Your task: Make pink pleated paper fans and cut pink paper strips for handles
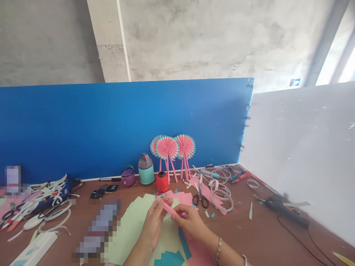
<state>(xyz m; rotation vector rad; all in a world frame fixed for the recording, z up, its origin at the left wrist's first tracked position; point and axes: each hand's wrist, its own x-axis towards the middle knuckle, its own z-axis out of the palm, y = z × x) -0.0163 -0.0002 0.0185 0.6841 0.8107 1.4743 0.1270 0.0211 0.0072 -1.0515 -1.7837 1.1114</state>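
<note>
Between my two hands, above the paper sheets, is a narrow folded strip of pink paper (169,209). My left hand (155,218) pinches its upper left end, and my right hand (188,220) grips the lower right end with thumb and fingers. Beneath them lie pale green sheets (126,229), pink paper (201,249) and teal paper pieces (169,258). Scissors with black handles (200,201) rest just beyond my right hand. Round pleated paper fans (167,147) on pink sticks lean against the blue partition behind.
A teal jar with a grey lid (146,171), a red container (162,181) and a purple cup (128,177) stand at the back. Coiled white tape (222,195) and a corded black tool (287,210) lie right. A power strip (34,251) and scraps lie left. A blue partition (111,129) bounds the table.
</note>
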